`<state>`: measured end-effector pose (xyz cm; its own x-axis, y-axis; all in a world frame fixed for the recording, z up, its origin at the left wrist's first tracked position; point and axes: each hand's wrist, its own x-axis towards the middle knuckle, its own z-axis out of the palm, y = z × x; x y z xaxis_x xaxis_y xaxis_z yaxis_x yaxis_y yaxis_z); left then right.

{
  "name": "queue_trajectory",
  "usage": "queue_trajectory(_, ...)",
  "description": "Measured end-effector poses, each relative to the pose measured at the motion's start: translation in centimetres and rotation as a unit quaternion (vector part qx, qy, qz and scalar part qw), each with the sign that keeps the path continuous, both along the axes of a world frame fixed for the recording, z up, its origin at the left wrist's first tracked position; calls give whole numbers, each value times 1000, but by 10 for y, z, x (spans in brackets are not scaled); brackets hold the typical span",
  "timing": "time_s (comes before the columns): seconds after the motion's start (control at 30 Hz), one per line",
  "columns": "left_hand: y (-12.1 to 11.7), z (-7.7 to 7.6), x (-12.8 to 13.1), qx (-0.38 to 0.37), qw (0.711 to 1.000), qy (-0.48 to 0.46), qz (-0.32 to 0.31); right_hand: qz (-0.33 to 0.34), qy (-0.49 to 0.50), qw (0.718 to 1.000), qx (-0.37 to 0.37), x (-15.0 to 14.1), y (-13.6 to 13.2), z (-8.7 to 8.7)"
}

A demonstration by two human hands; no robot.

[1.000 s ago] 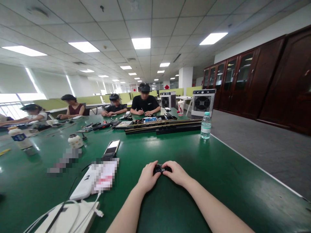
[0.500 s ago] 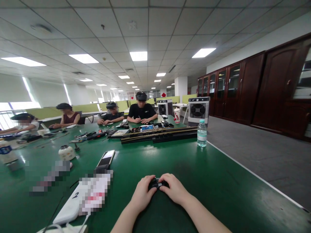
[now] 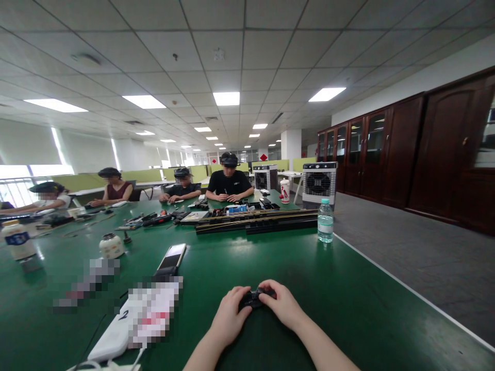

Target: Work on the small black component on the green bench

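Between my hands is a small black object (image 3: 253,299), just above or on the green table (image 3: 294,257); its kind is too small to make out. My left hand (image 3: 231,310) grips its left end, with the thumb on the near side and the fingers on the far side. My right hand (image 3: 281,305) closes around the right end, its thumb lying over the top. Fingers cover both ends, so only the middle shows. To the left of my hands lies a white power bank (image 3: 112,330) marked "2", beside a phone (image 3: 173,257).
A water bottle (image 3: 325,221) stands near the table's right edge. Long black rails (image 3: 224,226) lie across the far side, with several tools behind. A white patterned jar (image 3: 111,246) sits at left. Several people sit around the table, one person (image 3: 230,180) straight across.
My right thumb has shifted onto the top of the black object, covering the grey patch seen before. The whole scene sits slightly lower as the camera tilts up.
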<state>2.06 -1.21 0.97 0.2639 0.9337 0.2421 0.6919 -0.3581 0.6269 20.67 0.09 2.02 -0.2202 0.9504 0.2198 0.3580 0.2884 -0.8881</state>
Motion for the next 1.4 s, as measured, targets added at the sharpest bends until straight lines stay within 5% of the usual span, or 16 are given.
queue_trajectory(0.33,0,2,0,-10,1000,-1,4,-33,210,974,-84,13,14,-2)
queue_trajectory(0.6,0,0,0,-18,1000,-4,18,-76,432,882,-173,26,15,-4)
queue_trajectory(1.13,25,20,11,-47,998,36,7,-116,440,869,-196,31,12,-1)
queue_trajectory(1.3,25,9,17,-17,999,45,26,-134,458,854,-207,33,14,-2)
queue_trajectory(1.4,21,-1,15,6,1000,2,22,-139,440,870,-174,33,15,-1)
